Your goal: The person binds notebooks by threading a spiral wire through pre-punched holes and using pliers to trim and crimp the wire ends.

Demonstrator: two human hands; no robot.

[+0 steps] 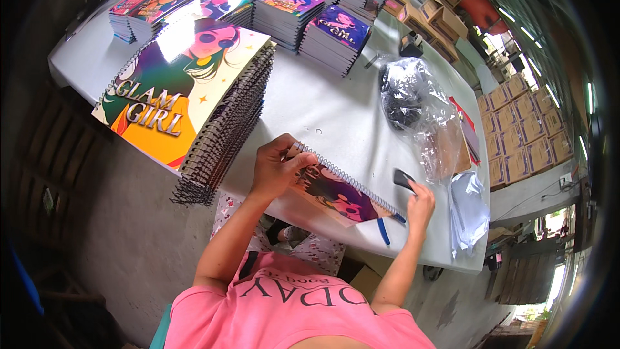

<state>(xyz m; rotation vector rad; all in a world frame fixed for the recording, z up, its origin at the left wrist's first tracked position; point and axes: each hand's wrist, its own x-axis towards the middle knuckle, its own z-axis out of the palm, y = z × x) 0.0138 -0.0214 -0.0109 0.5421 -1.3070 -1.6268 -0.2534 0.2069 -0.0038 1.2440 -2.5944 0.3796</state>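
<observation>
A spiral-bound notebook (pixel 336 199) with a picture cover lies slantwise at the table's near edge, its wire coil (pixel 342 174) along the far side. My left hand (pixel 278 163) grips the coil's left end, thumb on the cover. Beyond the coil's right end, my right hand (pixel 421 201) is closed on a small flat black piece (pixel 405 179) whose kind I cannot make out. A tool with blue handles (pixel 383 231) lies by the notebook's right corner, partly hidden. To the left rises a tall stack of spiral notebooks (pixel 174 97), coils facing right.
Several stacks of bound notebooks (pixel 287 3) fill the far side of the white table (pixel 307 100). Clear plastic wrap (pixel 429 136) covers a dark roll on the right, near white sheets (pixel 468 210). Bits of wire (pixel 318 130) lie mid-table. Cartons (pixel 526 129) are piled beyond.
</observation>
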